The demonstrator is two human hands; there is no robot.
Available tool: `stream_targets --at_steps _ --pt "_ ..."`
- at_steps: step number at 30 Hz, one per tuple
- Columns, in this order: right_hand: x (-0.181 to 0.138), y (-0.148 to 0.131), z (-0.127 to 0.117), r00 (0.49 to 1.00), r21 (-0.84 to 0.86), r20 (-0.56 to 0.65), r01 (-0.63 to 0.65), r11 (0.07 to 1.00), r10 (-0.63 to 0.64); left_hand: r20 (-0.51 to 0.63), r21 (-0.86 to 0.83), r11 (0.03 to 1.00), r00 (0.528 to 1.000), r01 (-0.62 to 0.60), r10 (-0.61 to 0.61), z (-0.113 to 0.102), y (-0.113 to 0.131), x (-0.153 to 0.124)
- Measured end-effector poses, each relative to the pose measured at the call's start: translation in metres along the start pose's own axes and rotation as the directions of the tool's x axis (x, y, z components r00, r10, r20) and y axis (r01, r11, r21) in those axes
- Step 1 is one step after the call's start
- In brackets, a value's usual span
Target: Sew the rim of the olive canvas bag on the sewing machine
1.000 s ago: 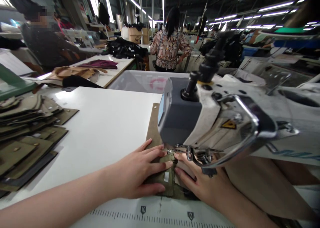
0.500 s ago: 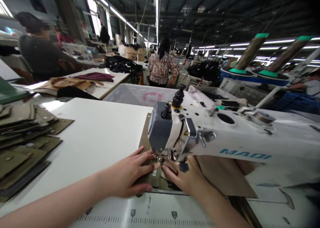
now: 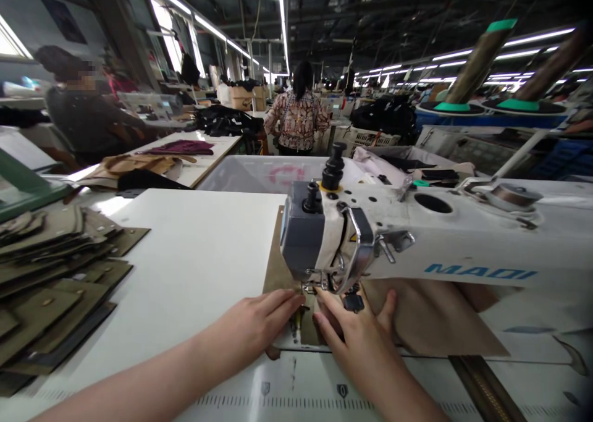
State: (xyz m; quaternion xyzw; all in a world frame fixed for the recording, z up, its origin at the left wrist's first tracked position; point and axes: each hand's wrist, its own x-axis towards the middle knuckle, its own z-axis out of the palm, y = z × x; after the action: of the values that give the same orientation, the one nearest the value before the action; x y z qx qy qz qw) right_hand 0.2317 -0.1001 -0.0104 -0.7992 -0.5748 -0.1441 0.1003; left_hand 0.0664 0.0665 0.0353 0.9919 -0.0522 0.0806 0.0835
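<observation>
A white sewing machine [image 3: 417,236] stands on the white table [image 3: 194,255]. An olive-brown fabric piece [image 3: 430,320] lies under its head and runs back past the needle. My left hand [image 3: 254,326] lies flat on the fabric's near edge, just left of the needle. My right hand [image 3: 359,338] presses the fabric down on the right of the presser foot, fingers spread. The needle area is partly hidden by the machine head.
A stack of olive cut pieces [image 3: 50,280] covers the table's left side. A clear plastic bin [image 3: 259,172] stands behind the table. Two thread cones [image 3: 477,60] rise at the right. One person [image 3: 81,116] sits at far left, another [image 3: 299,116] stands farther back.
The fabric has fed away through the machine, so less of it lies in front of the needle. Both hands followed it and sit closer together at its near edge. The view rose.
</observation>
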Motion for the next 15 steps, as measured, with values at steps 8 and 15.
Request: stream_targets --at_steps 8,15 --pt "0.0042 -0.0025 -0.0087 0.970 0.100 0.210 -0.143 0.985 0.120 -0.147 -0.143 0.990 0.989 0.003 -0.024 0.0055 -0.0060 -0.0069" --pt "0.0036 -0.0010 -0.0085 0.958 0.203 0.243 -0.203 0.958 0.151 -0.097 0.105 0.965 0.964 -0.238 0.249 -0.0003 0.0039 -0.0038"
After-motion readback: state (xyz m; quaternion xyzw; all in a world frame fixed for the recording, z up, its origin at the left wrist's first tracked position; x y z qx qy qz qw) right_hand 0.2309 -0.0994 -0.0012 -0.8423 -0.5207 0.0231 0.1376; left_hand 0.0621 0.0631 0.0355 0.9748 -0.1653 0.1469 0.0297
